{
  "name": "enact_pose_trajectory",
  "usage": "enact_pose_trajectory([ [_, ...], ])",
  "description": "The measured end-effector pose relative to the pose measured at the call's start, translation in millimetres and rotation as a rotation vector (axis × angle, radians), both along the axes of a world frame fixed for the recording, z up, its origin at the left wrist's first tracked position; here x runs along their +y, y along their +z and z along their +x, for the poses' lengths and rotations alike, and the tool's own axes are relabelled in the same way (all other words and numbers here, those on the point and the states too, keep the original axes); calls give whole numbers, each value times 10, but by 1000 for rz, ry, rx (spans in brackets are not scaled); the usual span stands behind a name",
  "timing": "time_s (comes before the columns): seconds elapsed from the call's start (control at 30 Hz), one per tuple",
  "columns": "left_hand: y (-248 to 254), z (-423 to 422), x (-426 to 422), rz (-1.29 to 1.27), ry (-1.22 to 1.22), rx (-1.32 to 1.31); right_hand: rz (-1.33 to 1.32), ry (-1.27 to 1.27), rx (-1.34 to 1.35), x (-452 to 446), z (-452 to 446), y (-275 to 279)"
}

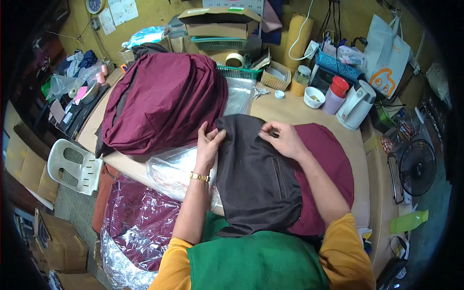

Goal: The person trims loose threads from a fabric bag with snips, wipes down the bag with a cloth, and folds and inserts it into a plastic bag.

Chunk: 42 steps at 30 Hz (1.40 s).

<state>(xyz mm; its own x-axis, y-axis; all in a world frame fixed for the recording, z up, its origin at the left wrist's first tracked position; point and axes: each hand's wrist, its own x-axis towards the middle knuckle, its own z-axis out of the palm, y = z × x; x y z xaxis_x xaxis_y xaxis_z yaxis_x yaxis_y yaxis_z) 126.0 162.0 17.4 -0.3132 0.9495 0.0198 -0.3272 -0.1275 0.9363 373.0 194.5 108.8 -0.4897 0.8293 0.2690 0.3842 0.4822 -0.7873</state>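
Black cloth lay on the table straight before the person, its lower edge close to the green garment, and maroon cloth showed from under its right side. Whether the two were sewn together could not be told. A straight slit, perhaps a zip, ran down the black part. The left hand had thumb and fingers closed on the upper left edge of the black cloth. The right hand was bent over its upper part, fingertips drawn near each other; whether they pinched cloth, thread or nothing could not be made out. A large maroon heap sat beyond the left hand, with a clear plastic bag just below it.

The step in hand looked like checking or straightening the black part near its top edge. The next move seemed to call for a steady left hold, light fingertips on the right, and care not to drag the maroon layer out of line.
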Motion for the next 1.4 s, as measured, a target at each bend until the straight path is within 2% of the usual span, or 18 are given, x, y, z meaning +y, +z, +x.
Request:
enact_pose_trajectory([
  [0.03, 196, 90, -81, 102, -97, -40, 17, 4, 3, 0, -152, 98],
  [0.13, 519, 239, -335, 307, -181, 224, 259, -39, 206, 95, -411, 298],
  [0.23, 793, 345, -871, 192, -266, 361, 126, 38, 278, 162, -489, 328],
  [0.3, 766, 380, -1046, 269, -237, 366, -433, 420, 346, 72, -408, 333],
  [0.37, 751, 295, -1171, 233, -245, 439, -402, 471, 132, -11, -349, 335],
  [0.43, 602, 225, -1196, 283, -231, 458, -430, 353, 299, -125, -381, 239],
  [0.57, 809, 310, -1132, 249, -86, 107, -377, 340, 279, -456, -416, 240],
  [0.6, 880, 339, -1081, 249, -64, 92, -265, 345, 220, -494, -428, 212],
  [0.7, 670, 202, -956, 197, -80, -11, -117, 325, 215, -620, -450, 168],
  [0.77, 764, 171, -1005, 200, 66, -114, -64, 144, 154, -647, -366, 155],
  [0.83, 836, -88, -1110, 251, 157, -162, -170, 73, 192, -559, -234, -25],
  [0.9, 1109, -103, -1393, 429, 392, -307, -180, 59, 212, -570, -159, -39],
  [0.93, 1139, -315, -1600, 738, 177, -26, -171, 63, 223, -605, -147, -10],
  [1.0, 1569, -346, -1991, 838, 653, 698, -180, 69, 226, -661, -148, -46],
  [1.07, 1833, -272, -2273, 1238, 625, 616, -250, 100, 301, -653, -171, -95],
  [1.13, 2027, -224, -2461, 1424, 548, 586, -272, 108, 292, -624, -165, -171],
  [1.27, 2230, -221, -2666, 1514, 489, 621, -276, 86, 435, -669, -256, -167],
  [1.4, 2314, -227, -2748, 1538, 472, 648, -209, 57, 405, -656, -242, -161],
])
